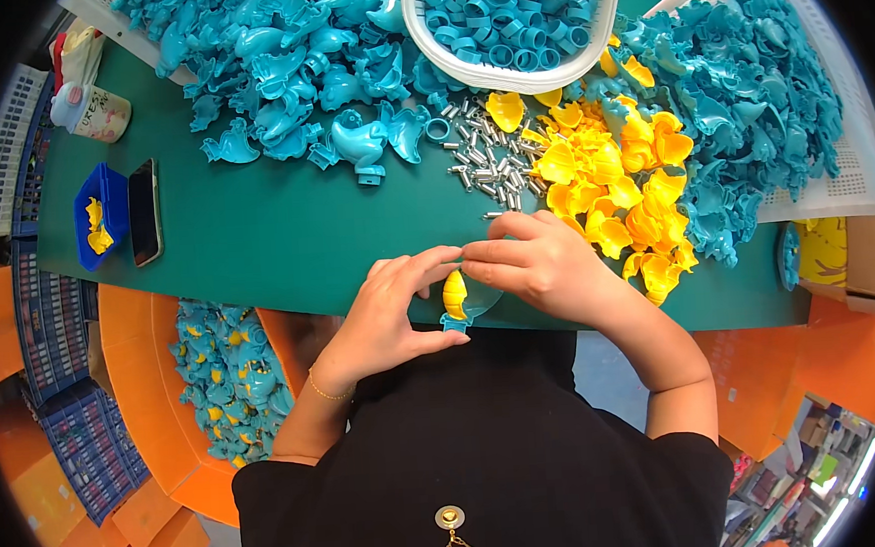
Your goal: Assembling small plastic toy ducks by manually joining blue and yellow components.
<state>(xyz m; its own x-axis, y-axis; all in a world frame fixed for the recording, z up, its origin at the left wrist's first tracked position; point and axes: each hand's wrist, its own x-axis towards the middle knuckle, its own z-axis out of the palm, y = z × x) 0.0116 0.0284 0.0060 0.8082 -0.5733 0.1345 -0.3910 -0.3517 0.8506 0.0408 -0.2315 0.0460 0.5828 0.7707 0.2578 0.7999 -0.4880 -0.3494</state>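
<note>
Close to the table's near edge, a small teal plastic figure point(455, 324) with a ribbed yellow piece point(454, 295) on it stands between my two hands. My left hand point(391, 306) grips it, thumb at its lower end and fingers at its upper end. The fingers of my right hand point(545, 265) are bent and pressed together at the upper end, meeting the left fingertips. What lies under those right fingertips is hidden. A heap of yellow shell pieces point(591, 164) lies just beyond my right hand, beside small silver metal cylinders point(490, 155).
Teal molded shells point(284, 62) pile up at far left, more teal pieces point(747, 94) at right. A white basket point(476, 76) holds teal rings. On the left are a blue tray point(89, 220), a phone point(145, 211) and a cup point(102, 113). An orange bin point(139, 382) holds teal-and-yellow pieces.
</note>
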